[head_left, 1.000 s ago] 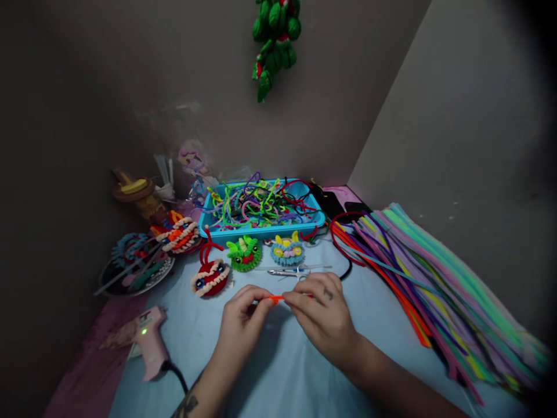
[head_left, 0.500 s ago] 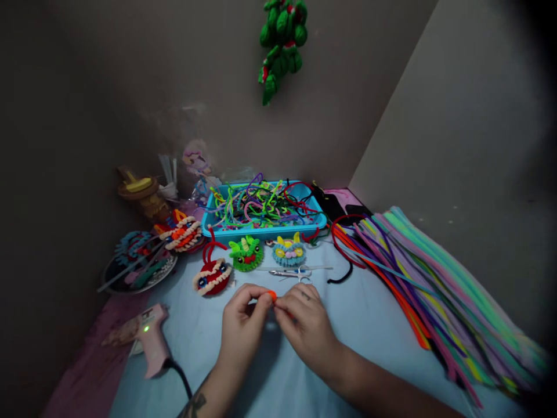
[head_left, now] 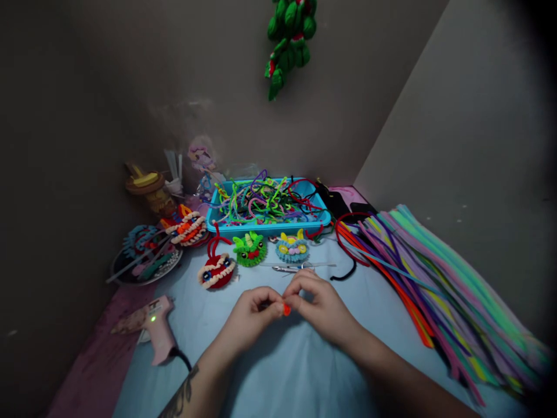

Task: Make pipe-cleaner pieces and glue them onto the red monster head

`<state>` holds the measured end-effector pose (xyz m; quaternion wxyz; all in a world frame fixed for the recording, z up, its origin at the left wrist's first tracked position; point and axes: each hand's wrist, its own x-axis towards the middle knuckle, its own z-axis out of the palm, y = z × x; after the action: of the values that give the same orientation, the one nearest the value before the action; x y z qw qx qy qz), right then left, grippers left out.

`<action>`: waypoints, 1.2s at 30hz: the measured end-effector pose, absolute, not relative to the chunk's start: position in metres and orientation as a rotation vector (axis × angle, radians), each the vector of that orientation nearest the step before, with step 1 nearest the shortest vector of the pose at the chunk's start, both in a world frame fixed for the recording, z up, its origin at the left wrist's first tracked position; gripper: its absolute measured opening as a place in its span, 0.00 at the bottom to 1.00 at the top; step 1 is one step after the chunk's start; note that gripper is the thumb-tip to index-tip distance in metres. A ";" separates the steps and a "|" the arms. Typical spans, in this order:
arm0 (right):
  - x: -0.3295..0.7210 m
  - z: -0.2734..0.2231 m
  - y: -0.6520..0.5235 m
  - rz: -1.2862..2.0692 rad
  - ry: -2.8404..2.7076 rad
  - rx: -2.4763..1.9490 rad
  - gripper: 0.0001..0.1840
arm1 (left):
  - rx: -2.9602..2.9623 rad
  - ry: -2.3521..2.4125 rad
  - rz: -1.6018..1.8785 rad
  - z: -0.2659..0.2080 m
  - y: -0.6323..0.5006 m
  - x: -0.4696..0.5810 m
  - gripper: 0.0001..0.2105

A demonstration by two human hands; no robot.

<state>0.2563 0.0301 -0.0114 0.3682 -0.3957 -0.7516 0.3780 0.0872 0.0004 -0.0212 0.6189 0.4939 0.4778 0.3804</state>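
Table point(head_left: 200, 325) is laid with a pale blue cloth point(head_left: 304, 377) and is crowded at the back and on both sides. A long bundle of fuzzy stems point(head_left: 430, 284) in mixed colours lies along the right, beyond the right forearm. A bright blue tray point(head_left: 270, 228), heaped with tangled stems point(head_left: 256, 200), stands at the back. At left, a bowl point(head_left: 167, 273) holds assorted pieces; nearer the person lies a pink glue gun point(head_left: 162, 339), green light lit, its black cord point(head_left: 183, 357) running toward the left forearm. The left hand point(head_left: 252, 316) and right hand point(head_left: 324, 307) meet over the middle of the cloth. Between them and the tray, a red head point(head_left: 217, 271), a green head point(head_left: 251, 251) and a blue and yellow head point(head_left: 291, 248) take up the space. Scissors point(head_left: 285, 269) lie just beyond the right hand, which partly blocks the view of their handles. Smallest noted item: an orange piece point(head_left: 286, 309), between the two hands; the fingers of both are narrowed to a pinch on it, hiding its full shape.
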 end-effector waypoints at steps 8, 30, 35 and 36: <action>0.247 -0.021 0.018 1.222 -1.539 -1.198 0.06 | 0.901 1.151 1.071 -0.026 -0.001 0.097 0.14; 0.247 -0.021 0.017 0.923 -1.623 -1.066 0.04 | 0.967 1.312 1.184 -0.022 -0.003 0.101 0.11; 0.247 -0.022 0.017 0.900 -1.642 -1.034 0.04 | 0.877 1.257 1.231 -0.019 -0.004 0.100 0.10; 0.247 -0.022 0.018 0.888 -1.648 -1.032 0.04 | 0.893 1.265 1.225 -0.018 -0.004 0.099 0.09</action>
<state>0.2474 0.0177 -0.0220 0.4812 -0.4233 -0.6757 0.3643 0.0990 -0.0038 -0.0184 0.5511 0.3775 0.5347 0.5176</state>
